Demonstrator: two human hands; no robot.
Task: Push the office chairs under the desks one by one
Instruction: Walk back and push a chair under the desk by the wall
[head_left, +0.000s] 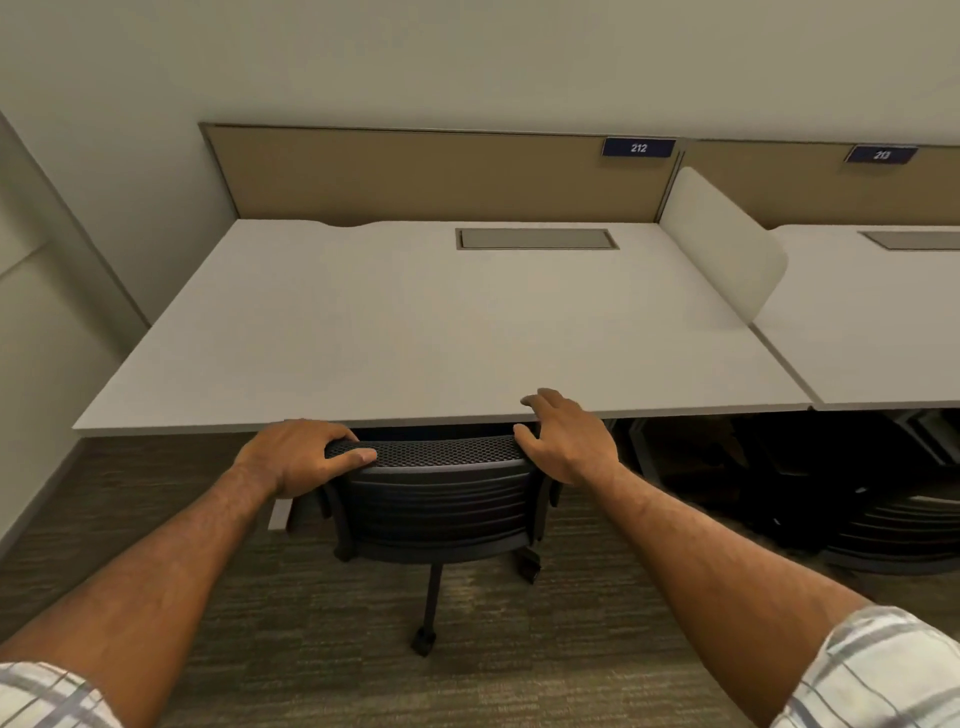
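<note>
Head view. Your left hand (298, 452) grips the top rail of the black office chair (436, 499) at its left corner, fingers curled together over the mesh edge and thumb lying along the near side. Your right hand (563, 441) rests at the rail's right corner with fingers loosely spread: the thumb touches the mesh, while the fingertips reach up onto the front edge of the white desk (415, 322). The chair sits at 6 o'clock of the desk, its seat hidden beneath the top and its backrest just beside the front edge; one caster (423, 642) stands out on the carpet (519, 675). A tan partition (415, 176) at 12 o'clock carries label 212 (639, 147). At 3 o'clock a second desk (883, 322) shelters another dark chair (893, 530).
</note>
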